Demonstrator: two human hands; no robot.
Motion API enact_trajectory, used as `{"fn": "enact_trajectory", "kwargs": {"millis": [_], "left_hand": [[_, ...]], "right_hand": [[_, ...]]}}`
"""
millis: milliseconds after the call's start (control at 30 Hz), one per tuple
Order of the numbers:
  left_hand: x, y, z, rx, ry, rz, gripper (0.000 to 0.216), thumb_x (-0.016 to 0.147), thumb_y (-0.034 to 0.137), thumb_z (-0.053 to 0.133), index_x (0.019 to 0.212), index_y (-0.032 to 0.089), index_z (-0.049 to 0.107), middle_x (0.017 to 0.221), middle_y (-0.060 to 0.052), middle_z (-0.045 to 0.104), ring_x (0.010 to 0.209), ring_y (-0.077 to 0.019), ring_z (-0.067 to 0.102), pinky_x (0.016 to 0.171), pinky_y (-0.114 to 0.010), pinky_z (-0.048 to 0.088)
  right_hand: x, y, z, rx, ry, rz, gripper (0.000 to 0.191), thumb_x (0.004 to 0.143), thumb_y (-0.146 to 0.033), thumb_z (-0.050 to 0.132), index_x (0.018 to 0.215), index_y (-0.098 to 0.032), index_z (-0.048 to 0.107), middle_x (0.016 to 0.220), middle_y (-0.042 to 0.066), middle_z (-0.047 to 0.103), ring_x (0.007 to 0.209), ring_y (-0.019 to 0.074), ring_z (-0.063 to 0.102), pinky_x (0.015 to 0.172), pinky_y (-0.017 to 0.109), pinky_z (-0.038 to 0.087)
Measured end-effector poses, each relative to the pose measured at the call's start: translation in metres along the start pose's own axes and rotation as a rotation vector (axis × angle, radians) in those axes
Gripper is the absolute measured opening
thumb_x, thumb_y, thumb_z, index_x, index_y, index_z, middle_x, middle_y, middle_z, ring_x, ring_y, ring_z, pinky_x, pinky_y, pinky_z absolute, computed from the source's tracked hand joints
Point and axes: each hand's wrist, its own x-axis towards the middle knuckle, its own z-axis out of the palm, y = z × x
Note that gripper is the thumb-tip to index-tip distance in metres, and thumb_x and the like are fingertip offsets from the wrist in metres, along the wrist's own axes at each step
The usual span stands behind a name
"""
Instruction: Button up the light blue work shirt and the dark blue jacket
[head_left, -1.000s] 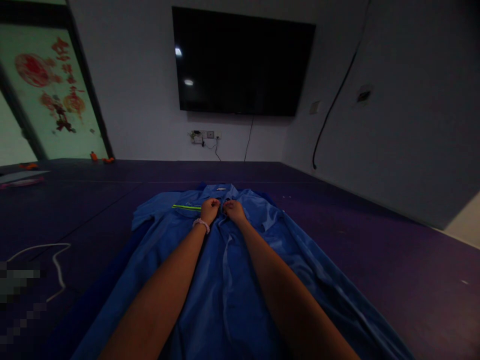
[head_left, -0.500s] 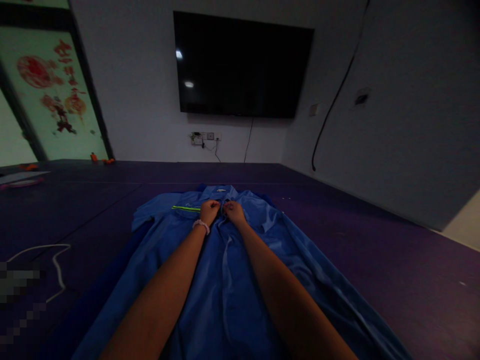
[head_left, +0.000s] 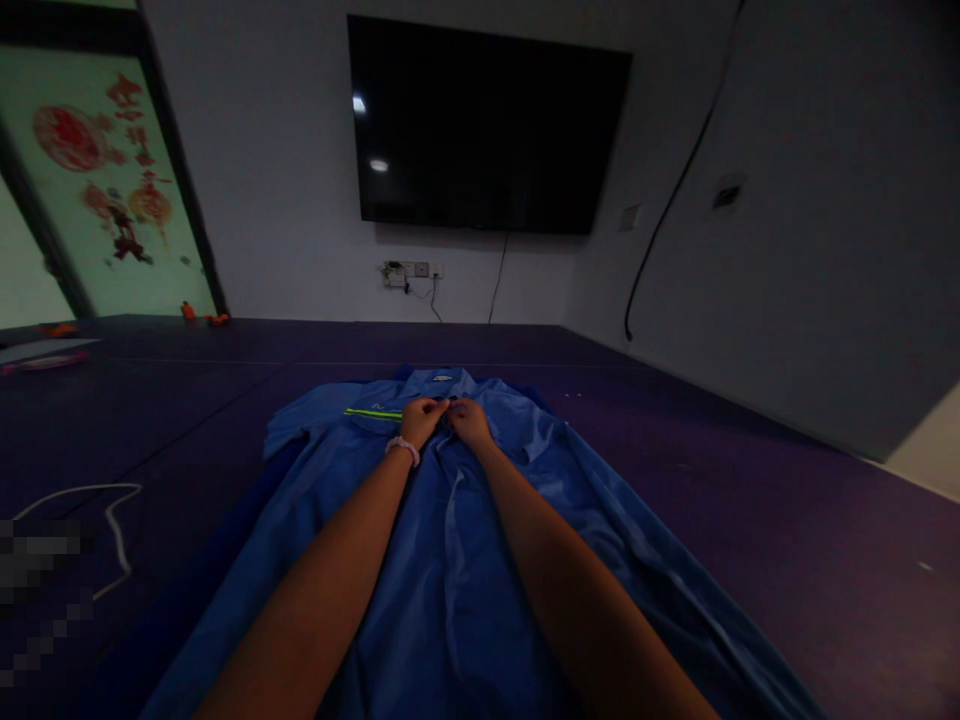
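Head view: your blue shirt (head_left: 427,560) is spread front up on the purple surface (head_left: 675,430), its collar (head_left: 421,382) toward the far edge by the wall and its body running down toward the near edge. A darker blue cloth (head_left: 217,570) shows beneath its left side.

Your left hand (head_left: 421,420), with the pink bracelet (head_left: 403,448) at the wrist, pinches at the front placket (head_left: 451,560) just below the collar; your right hand (head_left: 469,422) pinches beside it, the fingertips of both nearly meeting. Both seem to have hold of the shirt's cloth, but whether a button sits between them is too small and dark to tell.

This looks like fine fingertip work, so let one hand steady the fabric while the other makes the small movement. Pinch near the very edge of the placket; a wide grip would likely bunch the cloth. Line up the two front edges below the collar first, since a mismatch there would probably carry down the front. Your forearms lie over the shirt's body, so hold them light, or they may drag the thin fabric toward the near edge.
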Motion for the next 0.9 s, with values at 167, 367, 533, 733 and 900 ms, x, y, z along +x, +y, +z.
{"fn": "enact_trajectory", "kwargs": {"millis": [167,367,533,733,900], "left_hand": [[0.0002,0.002,0.0004,0.09,0.008,0.03,0.032,0.067,0.043,0.058,0.062,0.012,0.063,0.06,-0.002,0.061,0.058,-0.0123,0.054,0.055,-0.021,0.038],[0.0006,-0.0003,0.0025,0.198,0.001,0.032,0.023,0.071,0.03,0.053,0.06,0.012,0.062,0.057,-0.002,0.059,0.056,-0.0112,0.051,0.053,-0.021,0.035],[0.0012,-0.0031,0.0036,0.224,0.001,0.032,0.021,0.071,0.023,0.049,0.056,0.013,0.06,0.053,0.0,0.055,0.052,-0.01,0.047,0.05,-0.02,0.031],[0.0016,-0.0027,0.0023,0.248,-0.014,0.043,0.026,0.072,0.022,0.045,0.05,0.014,0.057,0.045,0.002,0.049,0.049,-0.0096,0.044,0.049,-0.02,0.028],[0.0016,-0.0022,0.0019,0.264,-0.014,0.047,0.026,0.071,0.021,0.045,0.049,0.014,0.057,0.046,0.001,0.049,0.05,-0.0102,0.044,0.05,-0.021,0.028]], "right_hand": [[0.0025,0.0026,-0.0001,-0.061,-0.003,-0.024,0.016,0.068,-0.015,0.05,0.082,-0.014,0.058,0.054,-0.002,0.057,0.045,0.0095,0.051,0.041,0.017,0.034],[0.0032,0.0039,0.0001,-0.145,-0.01,-0.06,0.018,0.067,-0.016,0.051,0.081,-0.014,0.061,0.055,-0.001,0.059,0.047,0.0107,0.051,0.043,0.018,0.034],[0.0022,0.0045,0.0006,-0.187,-0.009,-0.078,0.015,0.068,-0.017,0.052,0.079,-0.015,0.062,0.056,-0.002,0.059,0.048,0.0097,0.052,0.043,0.017,0.033],[0.0022,0.0034,0.0,-0.203,-0.009,-0.073,0.013,0.068,-0.018,0.054,0.077,-0.015,0.063,0.058,-0.001,0.06,0.051,0.0097,0.054,0.044,0.016,0.034],[0.0002,-0.0008,-0.0012,-0.247,0.001,-0.064,0.013,0.069,-0.02,0.055,0.077,-0.014,0.064,0.058,0.0,0.06,0.052,0.0102,0.055,0.045,0.016,0.035]]}}
